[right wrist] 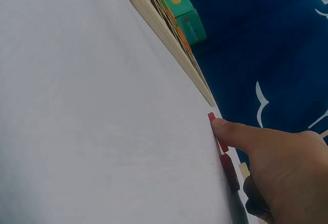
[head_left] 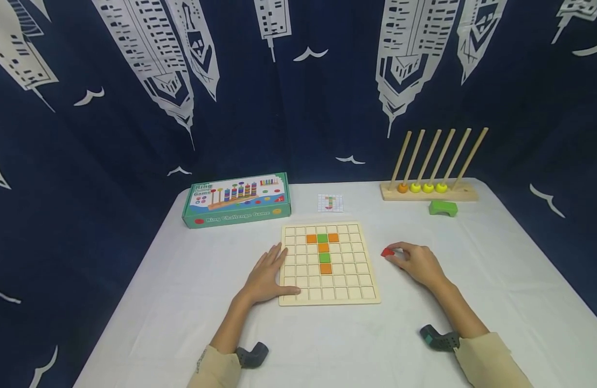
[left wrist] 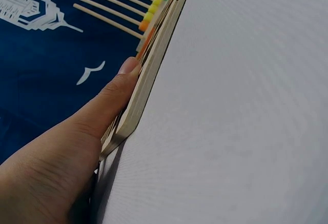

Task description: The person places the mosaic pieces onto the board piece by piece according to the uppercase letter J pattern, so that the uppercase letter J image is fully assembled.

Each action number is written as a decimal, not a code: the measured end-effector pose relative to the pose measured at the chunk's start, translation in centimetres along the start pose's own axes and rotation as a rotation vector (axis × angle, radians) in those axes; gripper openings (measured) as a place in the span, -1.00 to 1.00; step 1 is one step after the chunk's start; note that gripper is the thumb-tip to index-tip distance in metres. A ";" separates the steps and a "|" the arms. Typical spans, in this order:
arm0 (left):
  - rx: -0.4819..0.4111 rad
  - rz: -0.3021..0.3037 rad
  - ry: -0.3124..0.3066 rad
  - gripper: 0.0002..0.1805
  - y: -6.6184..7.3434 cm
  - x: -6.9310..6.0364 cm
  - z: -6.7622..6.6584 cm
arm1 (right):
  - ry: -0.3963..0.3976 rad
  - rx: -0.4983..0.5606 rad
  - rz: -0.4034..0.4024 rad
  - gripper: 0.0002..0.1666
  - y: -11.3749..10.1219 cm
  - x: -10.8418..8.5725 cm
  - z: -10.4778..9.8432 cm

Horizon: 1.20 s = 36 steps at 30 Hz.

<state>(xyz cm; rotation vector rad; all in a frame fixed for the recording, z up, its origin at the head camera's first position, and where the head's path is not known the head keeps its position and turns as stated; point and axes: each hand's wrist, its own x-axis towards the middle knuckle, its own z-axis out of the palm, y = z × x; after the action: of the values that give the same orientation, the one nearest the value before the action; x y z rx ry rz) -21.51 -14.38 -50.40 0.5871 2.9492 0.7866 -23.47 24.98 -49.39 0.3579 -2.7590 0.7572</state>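
My left hand rests along the left edge of a wooden grid board, fingers spread. Its thumb lies over the near left corner; in the left wrist view the thumb presses on the board's rim. Orange and green square tiles form a T on the grid, including a green tile. To the right of the board, my right hand pinches a red tile just off the table. The right wrist view shows a second red tile close by the fingers, partly hidden.
A green game box lies at the back left. Beside it is a small pattern card. A wooden rack with upright pegs and several beads stands at the back right, with a green arch block in front.
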 end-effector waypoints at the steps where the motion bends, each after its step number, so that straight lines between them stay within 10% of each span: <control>1: 0.000 -0.002 -0.002 0.27 0.0 0.0 0.0 | -0.004 0.005 -0.006 -0.67 0.0 0.1 0.1; 12: 0.009 -0.009 -0.011 0.28 0.1 0.0 -0.2 | 0.038 0.039 -0.112 -0.69 -1.2 0.2 0.4; 25: -0.003 -0.002 -0.006 0.27 0.1 -0.1 -0.1 | -0.154 0.117 -0.399 -0.72 -9.4 0.0 3.0; 36: 0.037 0.003 0.002 0.28 0.1 -0.1 -0.1 | -0.192 0.159 -0.472 -0.74 -11.1 -0.1 4.8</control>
<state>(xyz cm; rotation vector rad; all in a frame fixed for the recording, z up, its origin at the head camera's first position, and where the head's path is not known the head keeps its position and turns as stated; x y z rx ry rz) -21.44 -14.40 -50.26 0.5931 2.9716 0.7354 -20.93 13.24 -48.28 1.1174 -2.6191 0.8468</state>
